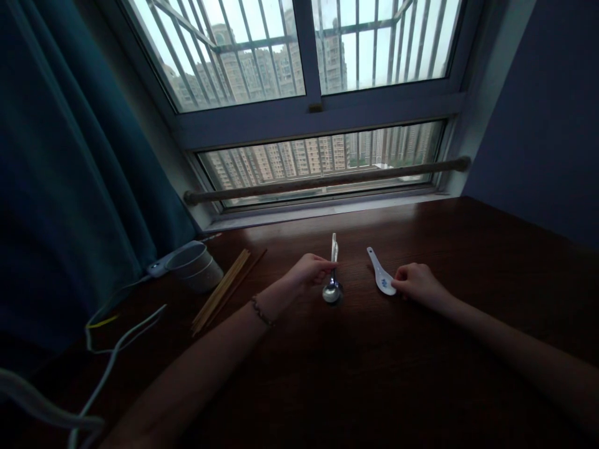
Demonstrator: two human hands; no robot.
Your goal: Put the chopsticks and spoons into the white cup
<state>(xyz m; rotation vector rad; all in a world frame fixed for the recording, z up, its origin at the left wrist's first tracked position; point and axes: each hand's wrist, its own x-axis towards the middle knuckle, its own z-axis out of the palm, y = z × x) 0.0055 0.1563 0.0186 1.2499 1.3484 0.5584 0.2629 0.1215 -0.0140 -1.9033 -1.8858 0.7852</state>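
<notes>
My left hand pinches the handles of some metal spoons, which lie together with their bowls toward me and their handles toward the window. How many spoons are stacked there I cannot tell. To their right is a white ceramic spoon with a blue pattern in its bowl, its handle pointing to the window. My right hand is closed, with its fingertips on the edge of that spoon's bowl. A bracelet circles my left wrist.
Left of my left arm lies a bundle of wooden chopsticks. A pale cup stands beside it, by a white power strip. White cables run along the left side. A window with a wooden rail is behind the dark table.
</notes>
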